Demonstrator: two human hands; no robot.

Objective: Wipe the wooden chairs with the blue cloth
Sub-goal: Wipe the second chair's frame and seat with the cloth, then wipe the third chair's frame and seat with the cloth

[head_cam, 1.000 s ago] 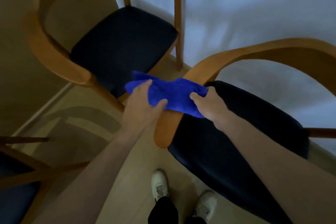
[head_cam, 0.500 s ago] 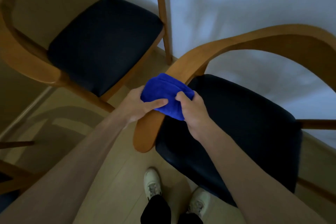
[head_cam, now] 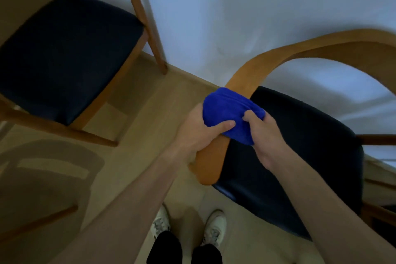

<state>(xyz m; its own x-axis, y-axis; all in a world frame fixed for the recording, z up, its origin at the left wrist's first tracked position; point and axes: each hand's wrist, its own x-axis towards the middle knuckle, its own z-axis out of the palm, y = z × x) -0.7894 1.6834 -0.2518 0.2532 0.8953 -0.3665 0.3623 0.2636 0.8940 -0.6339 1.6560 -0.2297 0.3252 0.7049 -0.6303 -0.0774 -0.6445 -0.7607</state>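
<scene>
Wrapping the curved wooden armrest (head_cam: 216,163) near its front end, the soft blue cloth (head_cam: 230,111) looked light and pliable. Left hand (head_cam: 201,130) and right hand (head_cam: 263,128) had their fingers (head_cam: 225,124) clenched on its bunched ends, where a hold seemed surest.

Bunched blue cloth (head_cam: 230,113) wrapped over wooden chair armrest (head_cam: 242,83)

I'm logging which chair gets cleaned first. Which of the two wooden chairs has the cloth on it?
The right chair: both hands grip the blue cloth around its curved armrest. The left chair stands untouched.
</scene>
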